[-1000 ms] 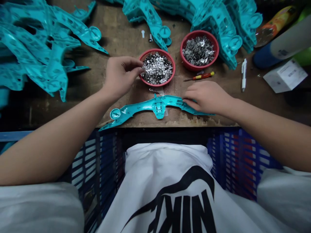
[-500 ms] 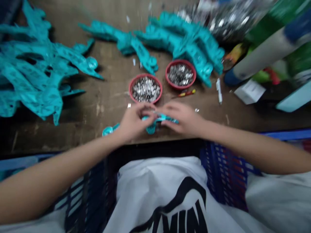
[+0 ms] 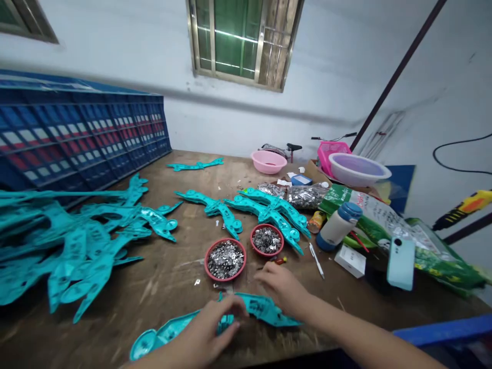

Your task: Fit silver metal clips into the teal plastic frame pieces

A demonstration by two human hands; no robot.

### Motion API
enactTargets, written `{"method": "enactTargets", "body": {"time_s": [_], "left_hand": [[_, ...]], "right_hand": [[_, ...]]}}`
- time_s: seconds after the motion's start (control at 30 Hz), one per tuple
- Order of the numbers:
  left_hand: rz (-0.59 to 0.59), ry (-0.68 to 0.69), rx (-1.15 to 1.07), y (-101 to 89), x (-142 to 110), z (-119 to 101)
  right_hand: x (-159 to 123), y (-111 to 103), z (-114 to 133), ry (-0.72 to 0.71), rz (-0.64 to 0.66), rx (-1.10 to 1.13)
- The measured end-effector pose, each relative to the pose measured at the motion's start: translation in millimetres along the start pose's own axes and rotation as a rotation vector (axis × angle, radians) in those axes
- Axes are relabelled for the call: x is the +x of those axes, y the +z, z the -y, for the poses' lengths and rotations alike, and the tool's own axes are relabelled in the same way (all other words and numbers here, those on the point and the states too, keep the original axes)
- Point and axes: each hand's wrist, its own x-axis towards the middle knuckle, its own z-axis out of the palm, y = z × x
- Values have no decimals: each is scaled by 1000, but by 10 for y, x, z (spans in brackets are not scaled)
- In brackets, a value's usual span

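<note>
A long teal plastic part (image 3: 265, 309) lies across the near edge of the table, its round end at lower left. My left hand (image 3: 205, 328) is curled over the middle of it, thumb and fingers to either side of a piece of teal. Just above its right half is my right hand (image 3: 282, 287), fingers bent and drawn together; whatever is at their tips is hidden. Beyond my hands stand two red bowls, the left bowl (image 3: 207, 260) and the right bowl (image 3: 282, 241), both full of small shiny metal clips. A small red-and-yellow handled tool (image 3: 280, 261) lies by my right fingertips.
More teal parts are piled at left (image 3: 88, 251) and lie behind the bowls (image 3: 269, 210). A white pen (image 3: 317, 260), small white box (image 3: 350, 260), bottle (image 3: 339, 226) and phone (image 3: 401, 263) are at right. A blue crate (image 3: 84, 133) stands at back left; a pink basin (image 3: 269, 162) is farther back.
The view has tilted up, bringing the wall, window and crate in. My right hand has come off the teal part and lifted toward the bowls; my left hand stays at the part.
</note>
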Motion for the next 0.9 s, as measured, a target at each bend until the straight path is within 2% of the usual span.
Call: {"method": "enactTargets", "body": {"time_s": [0.1,0.2,0.27,0.33,0.4,0.5,0.7,0.9], "left_hand": [[266,122,591,-235,1,-60],[439,86,820,-337,71,-45],[456,106,847,-366,103,-17],[412,172,864,-391,106,11],[375,228,880,-420,87,38],[393,260,890,-477,60,77],[523,183,793,-599,105,84],[626,64,782,-619,96,18]], "right_hand": [[112,-116,-69,193,67,-11],[195,-164,-11,240,202,-51],[227,-177,51,237,264,-48],[243,-191,90,244,318,-41],[250,-209,88,267,354,-39],[253,-230,27,336,372,-45],[263,-198,-56,451,332,61],[231,-112,-85,478,333,287]]}}
